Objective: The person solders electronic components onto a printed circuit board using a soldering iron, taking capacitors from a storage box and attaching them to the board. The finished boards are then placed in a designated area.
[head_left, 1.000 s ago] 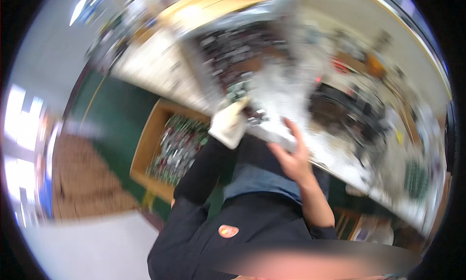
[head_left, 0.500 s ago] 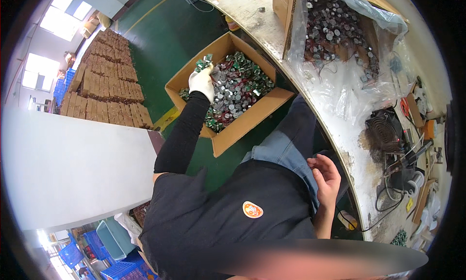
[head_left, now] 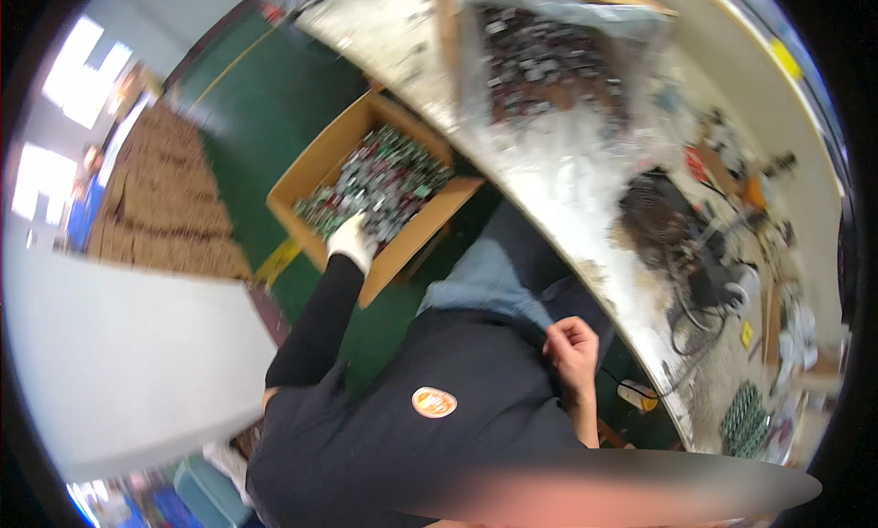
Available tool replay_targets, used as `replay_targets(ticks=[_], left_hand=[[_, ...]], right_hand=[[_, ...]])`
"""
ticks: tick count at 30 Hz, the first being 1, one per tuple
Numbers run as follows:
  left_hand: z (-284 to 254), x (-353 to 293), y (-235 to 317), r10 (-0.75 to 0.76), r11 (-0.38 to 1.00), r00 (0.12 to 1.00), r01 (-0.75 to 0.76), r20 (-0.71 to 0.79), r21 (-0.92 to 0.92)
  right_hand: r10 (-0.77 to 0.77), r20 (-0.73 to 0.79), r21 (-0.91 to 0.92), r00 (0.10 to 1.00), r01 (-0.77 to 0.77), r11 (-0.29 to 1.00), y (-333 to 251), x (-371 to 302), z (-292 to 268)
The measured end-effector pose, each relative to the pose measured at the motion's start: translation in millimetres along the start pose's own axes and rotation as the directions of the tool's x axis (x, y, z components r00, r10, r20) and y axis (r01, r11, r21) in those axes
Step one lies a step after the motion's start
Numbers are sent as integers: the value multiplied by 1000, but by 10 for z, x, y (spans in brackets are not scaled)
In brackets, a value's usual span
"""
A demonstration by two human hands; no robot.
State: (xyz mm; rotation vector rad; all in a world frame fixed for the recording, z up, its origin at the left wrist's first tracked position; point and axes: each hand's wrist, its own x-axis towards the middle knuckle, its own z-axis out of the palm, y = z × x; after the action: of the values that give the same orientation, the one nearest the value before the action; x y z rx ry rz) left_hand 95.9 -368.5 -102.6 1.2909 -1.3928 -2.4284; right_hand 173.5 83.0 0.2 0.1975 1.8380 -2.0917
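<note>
My left hand [head_left: 352, 242], in a white glove and blurred by motion, is at the near left edge of an open cardboard box [head_left: 422, 242]. Its fingertips reach over the box's contents, and whether they grip anything is not visible. Inside lies a heap of small green circuit boards and round grey metal parts [head_left: 380, 185] with red wires among them. My right hand [head_left: 574, 347], bare, rests beside my thigh with its fingers curled in and nothing visible in it.
Right of the box runs a long worktable [head_left: 540, 199] bearing a plastic-lined carton of similar parts [head_left: 549, 61], a dark fan [head_left: 658, 208] and a pile of green boards [head_left: 745, 418]. Stacked brown trays [head_left: 165, 199] stand at far left, behind a white panel [head_left: 137, 363].
My left hand has come down and nearer, from holding up green circuit boards to the box's near edge; no boards show in it now. My right hand's fingers have curled. The view has shifted.
</note>
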Motion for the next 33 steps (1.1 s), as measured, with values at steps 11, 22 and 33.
replay_targets(ticks=[11, 22, 33], left_hand=[[2809, -1150, 137, 651, 362, 503, -864, 568, 350], [3309, -439, -330, 669, -89, 232, -918, 706, 387], [3224, -305, -418, 733, -20, 354, -843, 581, 538]], right_hand=[[-221, 14, 81, 975, 219, 972, -332, -780, -1029], [-791, -609, -768, 57, -293, 569, -1143, -326, -4197], [-584, -788, -477, 194, -792, 380, -1685, 190, -5581]])
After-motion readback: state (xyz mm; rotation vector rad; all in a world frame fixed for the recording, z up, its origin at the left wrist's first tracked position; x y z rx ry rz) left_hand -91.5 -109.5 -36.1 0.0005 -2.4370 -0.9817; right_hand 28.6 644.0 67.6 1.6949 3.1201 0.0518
